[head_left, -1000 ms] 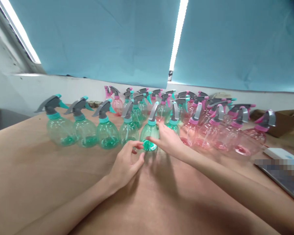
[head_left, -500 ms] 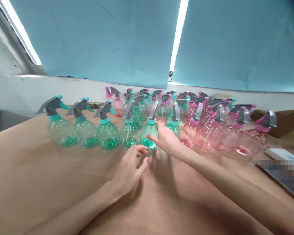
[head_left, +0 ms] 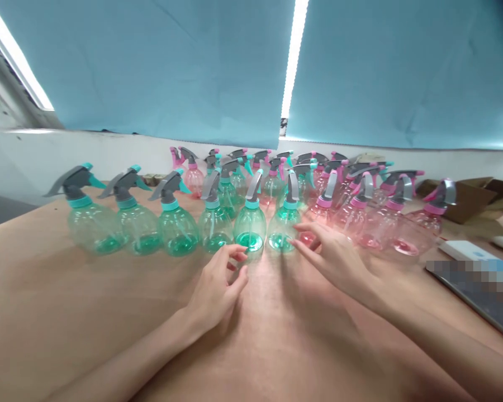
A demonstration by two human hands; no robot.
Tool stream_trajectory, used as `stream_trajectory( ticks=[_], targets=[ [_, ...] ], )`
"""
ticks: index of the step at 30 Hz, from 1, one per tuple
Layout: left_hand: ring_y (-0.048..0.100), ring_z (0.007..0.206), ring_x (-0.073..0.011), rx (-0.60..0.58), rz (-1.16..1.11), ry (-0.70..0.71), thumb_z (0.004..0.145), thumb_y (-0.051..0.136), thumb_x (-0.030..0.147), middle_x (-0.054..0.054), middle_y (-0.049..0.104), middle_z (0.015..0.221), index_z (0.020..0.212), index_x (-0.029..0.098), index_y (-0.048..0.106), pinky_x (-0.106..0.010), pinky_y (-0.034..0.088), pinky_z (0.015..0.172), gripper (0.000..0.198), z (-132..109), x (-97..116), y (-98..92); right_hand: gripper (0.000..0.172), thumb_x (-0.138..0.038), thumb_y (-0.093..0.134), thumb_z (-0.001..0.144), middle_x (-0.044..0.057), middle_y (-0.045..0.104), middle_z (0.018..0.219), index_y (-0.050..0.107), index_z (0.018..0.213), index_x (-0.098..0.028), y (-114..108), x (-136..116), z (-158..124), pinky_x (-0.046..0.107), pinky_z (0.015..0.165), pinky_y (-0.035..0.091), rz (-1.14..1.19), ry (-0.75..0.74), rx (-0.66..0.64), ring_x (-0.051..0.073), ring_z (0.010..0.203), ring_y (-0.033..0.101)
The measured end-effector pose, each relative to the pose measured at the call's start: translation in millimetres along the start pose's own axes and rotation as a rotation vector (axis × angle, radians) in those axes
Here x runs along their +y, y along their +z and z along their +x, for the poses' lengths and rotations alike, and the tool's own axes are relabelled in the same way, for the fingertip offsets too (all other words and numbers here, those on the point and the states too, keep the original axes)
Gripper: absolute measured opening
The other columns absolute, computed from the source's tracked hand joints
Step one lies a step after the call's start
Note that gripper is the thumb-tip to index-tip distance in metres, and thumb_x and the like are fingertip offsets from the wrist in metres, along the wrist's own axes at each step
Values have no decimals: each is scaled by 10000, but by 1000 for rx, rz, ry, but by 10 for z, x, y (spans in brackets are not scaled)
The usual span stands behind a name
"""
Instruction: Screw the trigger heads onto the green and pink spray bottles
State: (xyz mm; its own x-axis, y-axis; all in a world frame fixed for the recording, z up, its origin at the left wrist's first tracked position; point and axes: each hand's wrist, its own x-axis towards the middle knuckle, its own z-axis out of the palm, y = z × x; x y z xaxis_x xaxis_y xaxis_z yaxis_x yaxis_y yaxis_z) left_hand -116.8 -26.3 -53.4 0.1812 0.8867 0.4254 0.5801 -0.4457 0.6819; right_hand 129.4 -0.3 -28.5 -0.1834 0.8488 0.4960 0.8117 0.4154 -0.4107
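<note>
Several green spray bottles with grey and turquoise heads stand upright in a front row; to their right the row goes on with pink spray bottles. My left hand hovers just in front of a green spray bottle, fingers loosely curved and apart, holding nothing. At the right side of another green spray bottle is my right hand. Its thumb and fingers are parted, with the tips at the bottle's edge; whether they touch it I cannot tell. Part of a pink spray bottle is hidden behind that hand.
More pink and green spray bottles crowd behind the front row. At the right lie an open cardboard box, a white box and a dark flat device, partly blurred out. A blue sheet hangs behind the wooden table.
My right hand has moved right, from between two green bottles to the right side of the second one. My left hand has barely moved. The view has shifted slightly.
</note>
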Motion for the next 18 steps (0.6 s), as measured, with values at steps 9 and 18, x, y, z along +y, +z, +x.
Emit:
stream_trajectory(
  ticks=[9, 18],
  targets=[
    [630, 660, -145, -5, -11, -25, 891, 521, 271, -23, 626, 920, 1103, 223, 522, -281, 544, 569, 217, 46, -44, 19, 671, -473, 655, 857, 204, 556, 1394, 458, 1386, -112, 83, 232, 351, 475, 1006, 445, 1, 109, -12, 350, 1274, 537],
    [615, 664, -144, -49, -1, -69, 893, 508, 299, -19, 609, 922, 1106, 218, 516, -286, 538, 583, 229, 37, -66, 48, 659, -559, 650, 842, 213, 633, 1263, 528, 1306, -108, 269, 199, 575, 463, 923, 487, 64, 166, -96, 379, 1181, 597]
  ],
)
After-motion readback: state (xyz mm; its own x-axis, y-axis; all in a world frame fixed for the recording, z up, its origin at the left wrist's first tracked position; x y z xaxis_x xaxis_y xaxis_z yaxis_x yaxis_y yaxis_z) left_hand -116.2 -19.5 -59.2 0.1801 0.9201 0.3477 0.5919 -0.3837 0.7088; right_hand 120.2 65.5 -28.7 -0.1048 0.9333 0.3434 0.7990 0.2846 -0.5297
